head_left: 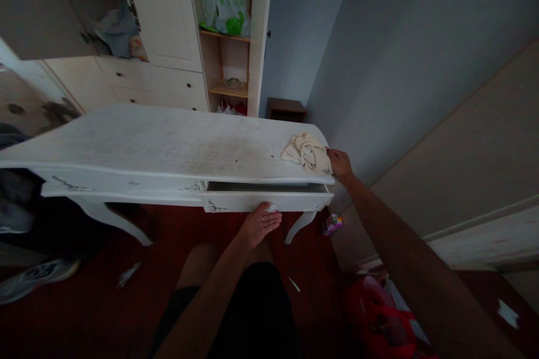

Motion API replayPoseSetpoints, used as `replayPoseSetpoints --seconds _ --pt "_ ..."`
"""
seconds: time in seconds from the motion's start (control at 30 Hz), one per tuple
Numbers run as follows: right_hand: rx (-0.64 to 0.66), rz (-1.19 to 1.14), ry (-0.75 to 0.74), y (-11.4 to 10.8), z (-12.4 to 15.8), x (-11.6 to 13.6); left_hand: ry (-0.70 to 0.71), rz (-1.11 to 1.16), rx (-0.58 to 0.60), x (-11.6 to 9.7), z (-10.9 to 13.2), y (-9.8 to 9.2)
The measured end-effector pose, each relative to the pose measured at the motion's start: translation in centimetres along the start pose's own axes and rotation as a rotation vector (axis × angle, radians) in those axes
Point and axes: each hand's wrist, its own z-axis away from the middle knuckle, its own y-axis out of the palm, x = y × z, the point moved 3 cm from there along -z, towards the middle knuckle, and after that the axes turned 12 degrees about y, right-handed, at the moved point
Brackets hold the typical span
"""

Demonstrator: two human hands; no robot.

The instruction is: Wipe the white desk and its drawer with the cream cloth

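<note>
A white desk [168,134] with carved trim and curved legs stands before me, its top smudged with grey-brown marks. Its right-hand drawer [240,202] is pulled partly out. At the middle of the drawer front, my left hand [261,224] has its thumb and fingers closed about a small white handle [272,208], mostly covered. A crumpled cream cloth [309,152] lies on the desk's right end. My right hand [339,162] is closed at the cloth's right edge, by the desk corner; its fingertips are hidden.
Behind the desk stands a white wardrobe [168,22] with open doors and plastic bags [229,3] on a shelf. A wall rises close on the right. Red bags [379,320], a small purple box [332,224] and a shoe [37,279] are on the dark red floor.
</note>
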Motion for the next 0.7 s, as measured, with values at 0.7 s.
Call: replayPoseSetpoints --seconds 0.7 --pt "0.002 -0.011 -0.003 0.0 0.2 0.1 -0.003 -0.014 -0.083 6.1 8.3 -3.6"
